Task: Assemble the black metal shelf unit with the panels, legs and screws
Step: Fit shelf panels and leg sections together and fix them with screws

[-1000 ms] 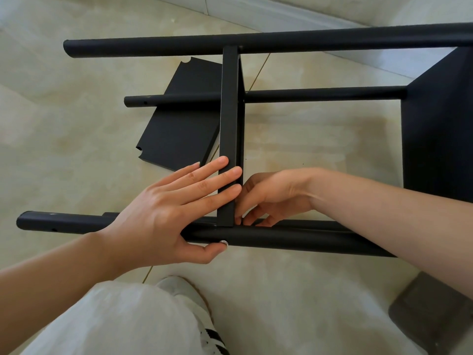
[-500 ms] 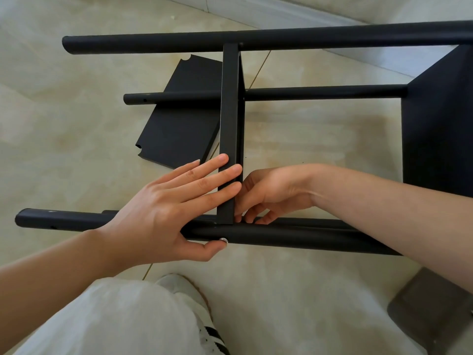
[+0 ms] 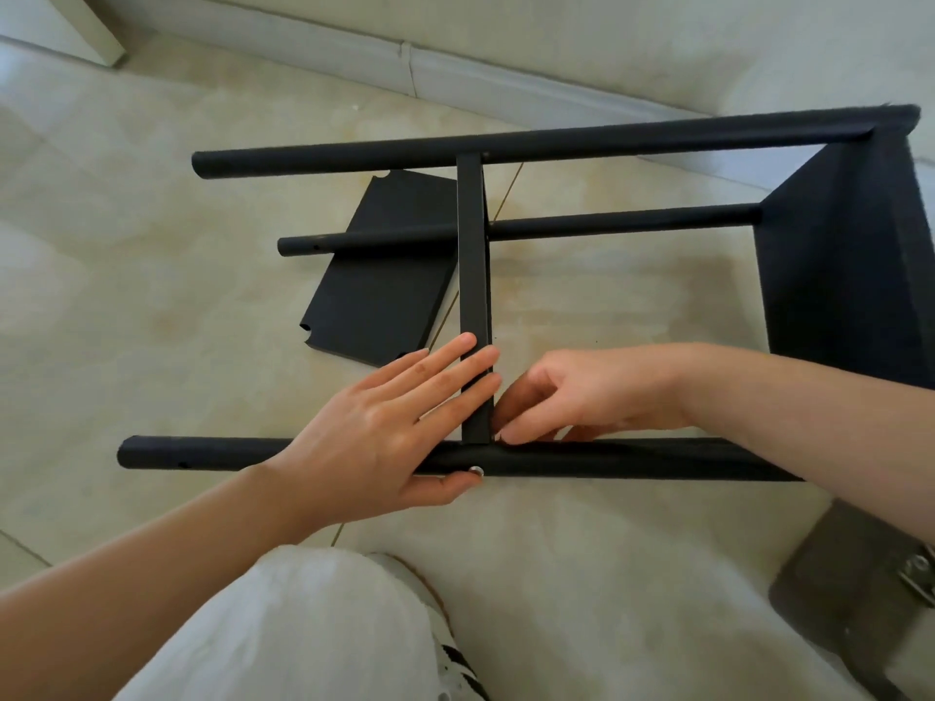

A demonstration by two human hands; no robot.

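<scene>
The black shelf unit lies on its side on the tiled floor. Its near leg, far leg and a lower leg run left to right into the end panel. The middle panel stands edge-up between the legs. My left hand presses straight fingers across that panel's near end, thumb under the near leg beside a silver screw. My right hand has curled fingers at the panel-leg corner; what they hold is hidden. A loose panel lies flat on the floor.
A grey flat object with a metal piece lies at the bottom right. My knee in white cloth and my shoe are below the near leg. The wall's baseboard runs behind the unit.
The view has tilted up and now takes in the wall and the whole unit. Both hands stay at the same corner of the middle panel.
</scene>
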